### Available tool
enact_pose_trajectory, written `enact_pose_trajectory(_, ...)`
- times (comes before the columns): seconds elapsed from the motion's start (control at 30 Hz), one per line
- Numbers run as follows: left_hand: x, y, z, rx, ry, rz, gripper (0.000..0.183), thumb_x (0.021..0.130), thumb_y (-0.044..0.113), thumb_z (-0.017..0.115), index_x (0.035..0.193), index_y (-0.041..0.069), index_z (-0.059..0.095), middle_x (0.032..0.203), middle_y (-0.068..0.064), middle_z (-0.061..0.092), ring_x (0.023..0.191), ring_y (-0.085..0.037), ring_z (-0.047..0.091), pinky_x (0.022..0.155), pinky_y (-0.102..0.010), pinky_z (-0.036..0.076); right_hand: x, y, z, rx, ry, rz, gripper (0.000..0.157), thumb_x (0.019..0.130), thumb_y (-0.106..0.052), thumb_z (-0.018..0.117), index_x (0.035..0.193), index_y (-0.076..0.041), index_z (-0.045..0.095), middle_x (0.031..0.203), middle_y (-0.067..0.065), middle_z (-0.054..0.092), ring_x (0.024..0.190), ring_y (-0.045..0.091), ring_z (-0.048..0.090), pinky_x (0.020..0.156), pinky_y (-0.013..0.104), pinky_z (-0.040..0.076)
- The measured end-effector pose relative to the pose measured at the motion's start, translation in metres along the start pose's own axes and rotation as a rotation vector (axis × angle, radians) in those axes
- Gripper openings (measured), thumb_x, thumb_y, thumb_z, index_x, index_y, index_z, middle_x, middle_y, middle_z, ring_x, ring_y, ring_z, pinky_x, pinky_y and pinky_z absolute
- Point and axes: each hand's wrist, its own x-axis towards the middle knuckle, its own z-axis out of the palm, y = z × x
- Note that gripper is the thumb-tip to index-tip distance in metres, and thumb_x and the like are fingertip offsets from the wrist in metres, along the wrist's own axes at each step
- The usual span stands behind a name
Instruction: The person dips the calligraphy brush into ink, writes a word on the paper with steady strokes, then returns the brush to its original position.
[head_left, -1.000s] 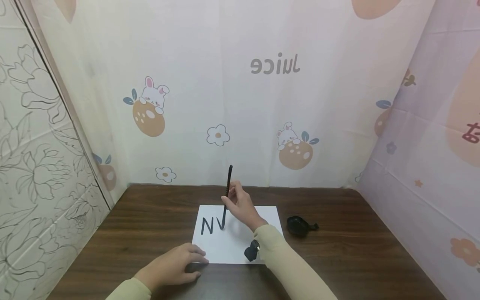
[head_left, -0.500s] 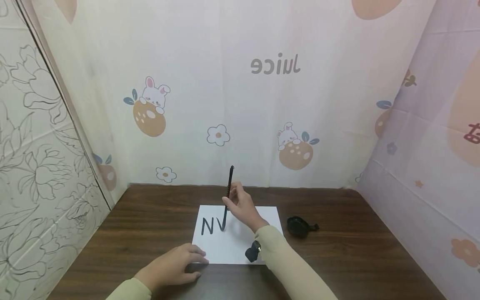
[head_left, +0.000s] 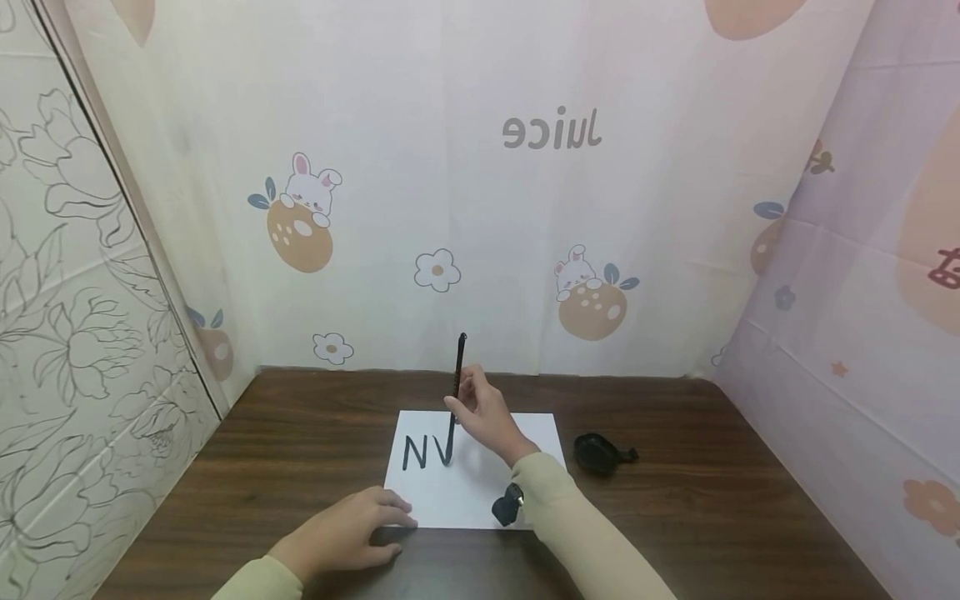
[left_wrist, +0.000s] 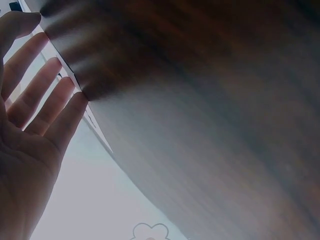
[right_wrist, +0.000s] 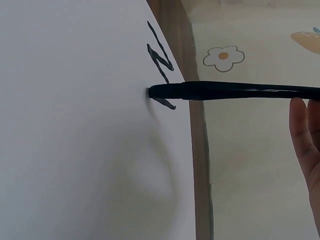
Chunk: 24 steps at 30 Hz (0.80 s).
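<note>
My right hand pinches a slim black ink brush between thumb and fingers, held nearly upright. In the right wrist view the ink brush's dark tip meets a white sheet of paper at the end of a dark slanting stroke. A black letter N stands left of the tip in the head view. My left hand rests at the sheet's near left corner, its fingertips on the paper and thumb on the table. The left wrist view shows the fingers spread and gently bent.
A small black dish with a short handle sits right of the paper on the dark wooden table. A black device is strapped at my right wrist. Printed curtains enclose the table's back and sides.
The ink brush's tip has crept slightly toward me and to the right, my right hand shifting a little with it. My left hand stays put.
</note>
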Motion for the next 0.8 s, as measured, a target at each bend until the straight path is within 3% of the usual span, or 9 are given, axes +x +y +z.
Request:
enact_pose_trajectory(0.4,0.0008,0.0012,-0.0018,-0.007,-0.012,-0.006,0.025,0.085,0.022,0.077,0.109,0.015,0.076,0.112,0.001,0.067,0.103,-0.014,0.063,0.087,-0.032,0.054,-0.0003,0.0015,-0.001,-0.011,0.0,-0.003,0.032,0.098,-0.02,0.066,0.118,-0.019,0.04,0.093,-0.002,0.054,0.081,0.013,0.058,0.07,0.031,0.052)
enact_pose_trajectory(0.63,0.0015,0.004,-0.0052,-0.026,-0.055,-0.064,0.024,0.087,0.024,0.075,0.11,0.017,0.076,0.113,0.003,0.067,0.104,-0.014,0.062,0.088,-0.033,0.054,0.0007,-0.004,-0.0039,-0.007,-0.002,0.009,0.032,0.098,-0.018,0.066,0.119,-0.017,0.041,0.093,-0.001,0.055,0.081,0.014,0.057,0.07,0.03,0.052)
enact_pose_trajectory(0.8,0.0018,0.0054,-0.0067,-0.027,-0.057,-0.068,0.024,0.086,0.023,0.076,0.11,0.017,0.076,0.113,0.002,0.067,0.104,-0.014,0.062,0.088,-0.033,0.054,0.0021,-0.0033,-0.0042,-0.016,0.011,0.002,0.032,0.098,-0.018,0.066,0.119,-0.017,0.042,0.093,-0.002,0.055,0.081,0.013,0.057,0.07,0.03,0.052)
